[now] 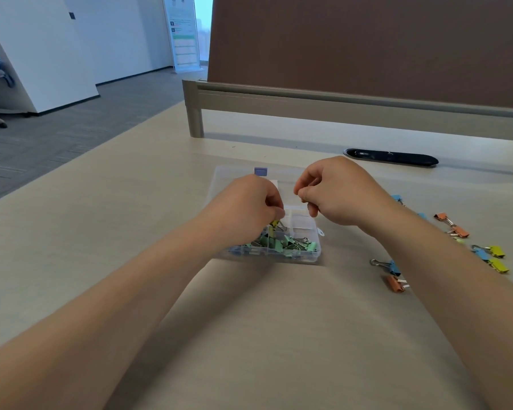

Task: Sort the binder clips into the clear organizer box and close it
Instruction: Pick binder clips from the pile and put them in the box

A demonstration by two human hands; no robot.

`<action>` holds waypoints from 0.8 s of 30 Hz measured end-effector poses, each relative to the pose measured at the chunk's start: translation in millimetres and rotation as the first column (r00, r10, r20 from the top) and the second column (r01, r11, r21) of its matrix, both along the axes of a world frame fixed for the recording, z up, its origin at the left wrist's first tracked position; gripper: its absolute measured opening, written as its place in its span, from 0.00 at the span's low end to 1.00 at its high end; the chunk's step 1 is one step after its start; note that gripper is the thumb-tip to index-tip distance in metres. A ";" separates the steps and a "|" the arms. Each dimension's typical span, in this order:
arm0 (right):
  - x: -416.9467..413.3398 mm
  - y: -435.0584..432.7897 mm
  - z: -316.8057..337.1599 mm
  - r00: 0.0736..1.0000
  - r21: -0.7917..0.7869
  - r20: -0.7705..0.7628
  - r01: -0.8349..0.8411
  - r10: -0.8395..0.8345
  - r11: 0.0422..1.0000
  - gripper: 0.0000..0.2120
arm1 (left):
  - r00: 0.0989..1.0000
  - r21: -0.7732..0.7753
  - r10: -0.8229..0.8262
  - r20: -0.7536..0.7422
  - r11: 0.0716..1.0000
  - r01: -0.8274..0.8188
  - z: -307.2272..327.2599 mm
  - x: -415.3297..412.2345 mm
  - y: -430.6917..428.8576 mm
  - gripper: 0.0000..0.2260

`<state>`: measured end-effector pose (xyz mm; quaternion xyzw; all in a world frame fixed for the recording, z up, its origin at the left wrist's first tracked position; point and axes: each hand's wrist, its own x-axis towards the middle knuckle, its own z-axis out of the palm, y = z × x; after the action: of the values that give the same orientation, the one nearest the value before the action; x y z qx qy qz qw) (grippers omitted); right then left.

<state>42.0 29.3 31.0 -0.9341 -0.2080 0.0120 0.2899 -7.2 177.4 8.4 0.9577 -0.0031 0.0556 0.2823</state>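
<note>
Observation: two bare hands work over the clear organizer box (pixel 305 253), which sits on the tabletop (pixel 249 321) directly beneath both grips. Its lid (pixel 285 173) lies open and flat beyond the hands.

Left hand (pixel 249 202): the grip is closed, pinching a yellow clip (pixel 274 223) just above the compartments on the box's left side. The clip hangs below the grip. Whether it touches the contents cannot be told.

Right hand (pixel 341 193): the grip is closed on a small clip (pixel 303 199), mostly hidden, with an orange-yellow tint. It is held above the empty-looking compartments on the far right of the box.

Contents: green clips (pixel 282 245) fill the near compartments, below and nearer the person than both grips.

Outstanding: loose clips (pixel 396 284), orange, blue and yellow, lie scattered on the tabletop well to the right of the right grip, beyond that forearm.

Assessment: the step in hand is sorting, with both grips loaded and placed for release. The task appears partly done, and the lid is not yet shut.

Next move, as judged: each grip should open over the compartment matching its clip's colour. The yellow clip hangs close to the green compartment, so it could land in the wrong one. The right hand must then travel outward for the loose clips.
</note>
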 end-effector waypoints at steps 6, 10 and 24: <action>0.0 -0.7 0.2 0.999 0.015 -0.034 0.000 0.000 1.000 0.10 | 1.000 0.020 0.001 -0.015 1.000 0.000 -0.8 0.2 -0.2 0.05; 1.0 -1.2 -0.6 0.998 0.019 -0.061 0.000 0.002 1.000 0.09 | 0.999 0.057 0.015 -0.032 0.998 -0.014 -3.0 1.5 1.4 0.05; 2.6 -2.1 -0.2 1.000 0.000 0.025 0.012 -0.012 1.000 0.07 | 1.000 0.196 -0.014 -0.005 0.980 0.015 -4.1 -0.2 0.3 0.05</action>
<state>44.6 27.2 30.8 -0.9354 -0.2059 -0.0012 0.2875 -7.4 177.7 4.3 0.9809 -0.0152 0.0513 0.1868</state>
